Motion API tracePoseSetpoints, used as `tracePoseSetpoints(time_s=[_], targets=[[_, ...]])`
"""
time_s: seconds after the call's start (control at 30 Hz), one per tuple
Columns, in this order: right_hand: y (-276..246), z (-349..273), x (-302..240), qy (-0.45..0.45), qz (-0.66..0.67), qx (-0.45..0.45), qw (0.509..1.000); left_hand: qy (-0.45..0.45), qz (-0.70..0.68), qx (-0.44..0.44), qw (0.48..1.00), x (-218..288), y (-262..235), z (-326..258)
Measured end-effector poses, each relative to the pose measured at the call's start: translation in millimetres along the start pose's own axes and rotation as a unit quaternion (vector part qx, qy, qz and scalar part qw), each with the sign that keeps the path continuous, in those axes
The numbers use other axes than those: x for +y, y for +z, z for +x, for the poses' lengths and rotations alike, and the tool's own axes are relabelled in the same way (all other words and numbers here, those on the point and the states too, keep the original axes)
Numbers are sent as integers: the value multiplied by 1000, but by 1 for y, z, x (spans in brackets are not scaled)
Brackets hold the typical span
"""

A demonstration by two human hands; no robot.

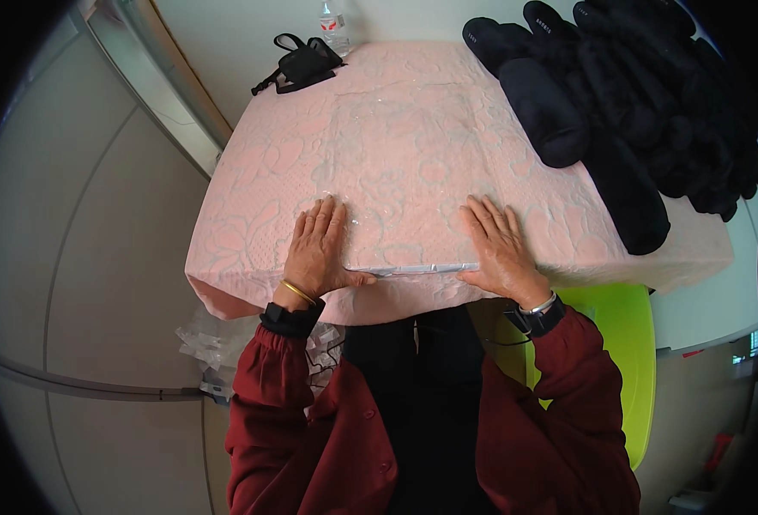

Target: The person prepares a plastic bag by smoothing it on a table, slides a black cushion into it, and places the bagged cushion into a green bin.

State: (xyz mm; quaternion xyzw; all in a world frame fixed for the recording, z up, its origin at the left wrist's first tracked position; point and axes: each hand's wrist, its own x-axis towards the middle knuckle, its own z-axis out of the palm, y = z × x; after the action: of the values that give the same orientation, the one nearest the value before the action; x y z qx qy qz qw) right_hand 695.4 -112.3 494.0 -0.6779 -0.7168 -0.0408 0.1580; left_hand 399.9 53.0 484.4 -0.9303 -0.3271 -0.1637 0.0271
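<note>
A clear, shiny plastic sheet or bag lies flat on the pink patterned tablecloth. Along its near side, a whitish strip runs by the table's front edge. My left hand rests palm down at the sheet's near left corner, fingers stretched forward and thumb pointing inward to the strip. Mirroring it at the near right corner, my right hand lies with fingers spread and thumb touching the strip's end. Both hands are open and grip nothing.
Several black, stuffed-looking rolled items are heaped on the table's right side. A black strapped pouch and a clear bottle stand at the back left. Below the table are a lime-green tub and crumpled clear plastic.
</note>
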Motion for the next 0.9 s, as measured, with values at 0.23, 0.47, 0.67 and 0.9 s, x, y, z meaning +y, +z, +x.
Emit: tracePoseSetpoints(time_s=[0.23, 0.47, 0.67, 0.9], targets=[[-4, 0, 0, 1, 9, -7, 1000, 24, -6, 28, 999, -3, 2, 1], [-8, 1, -3, -12, 7, -1, 1000, 43, 1, 43, 998, 0, -10, 2], [-13, -2, -4, -14, -9, 7, 1000, 32, -15, 28, 999, 9, -14, 2], [-21, 2, -9, -12, -34, -25, 999, 11, -44, 13, 999, 12, -20, 2]])
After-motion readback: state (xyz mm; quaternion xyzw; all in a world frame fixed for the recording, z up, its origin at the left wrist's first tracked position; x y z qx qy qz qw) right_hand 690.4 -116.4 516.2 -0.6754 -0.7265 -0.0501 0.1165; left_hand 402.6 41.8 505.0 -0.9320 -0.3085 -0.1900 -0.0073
